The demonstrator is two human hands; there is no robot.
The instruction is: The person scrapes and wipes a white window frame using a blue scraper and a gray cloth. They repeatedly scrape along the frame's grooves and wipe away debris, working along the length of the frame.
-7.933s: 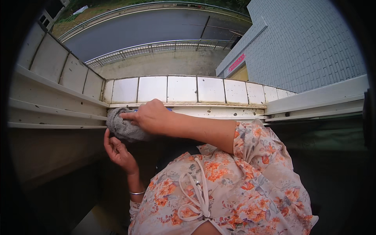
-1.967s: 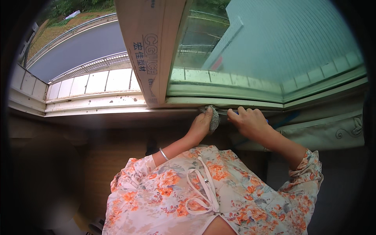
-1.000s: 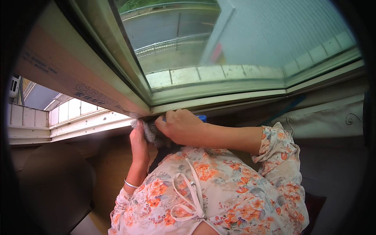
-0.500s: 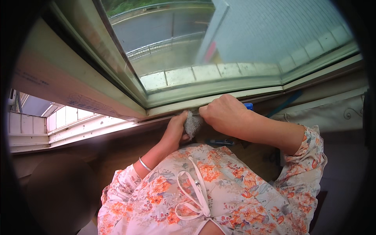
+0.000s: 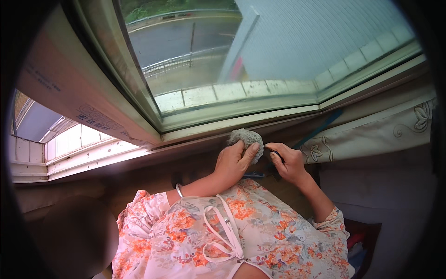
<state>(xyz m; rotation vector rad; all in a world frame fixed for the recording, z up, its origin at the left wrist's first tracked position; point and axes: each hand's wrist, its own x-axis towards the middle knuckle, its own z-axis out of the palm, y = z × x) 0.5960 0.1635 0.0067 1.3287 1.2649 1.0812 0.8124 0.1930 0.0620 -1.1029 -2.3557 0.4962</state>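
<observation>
A grey, fluffy cleaning pad (image 5: 247, 139) is gripped in my left hand (image 5: 232, 162), its thumb pressed over the near side and the shaggy pile showing above the fingers. Just to the right, my right hand (image 5: 290, 162) is closed in a pinch on a thin dark piece (image 5: 274, 152) that reaches toward the pad's edge. What that piece is I cannot make out. Both hands are in front of my body, just below the window frame's lower rail (image 5: 200, 135).
The window sash (image 5: 153, 93) stands ahead, with an opening on its left. A long blue stick (image 5: 320, 128) slants beside the embroidered pale curtain (image 5: 371, 132) on the right. Another blue item (image 5: 254, 175) lies partly hidden below the pad.
My right hand has drawn back from the window rail and turned, now pinching beside the pad. My left hand has moved right and lifted the pad into fuller view. The view has shifted slightly.
</observation>
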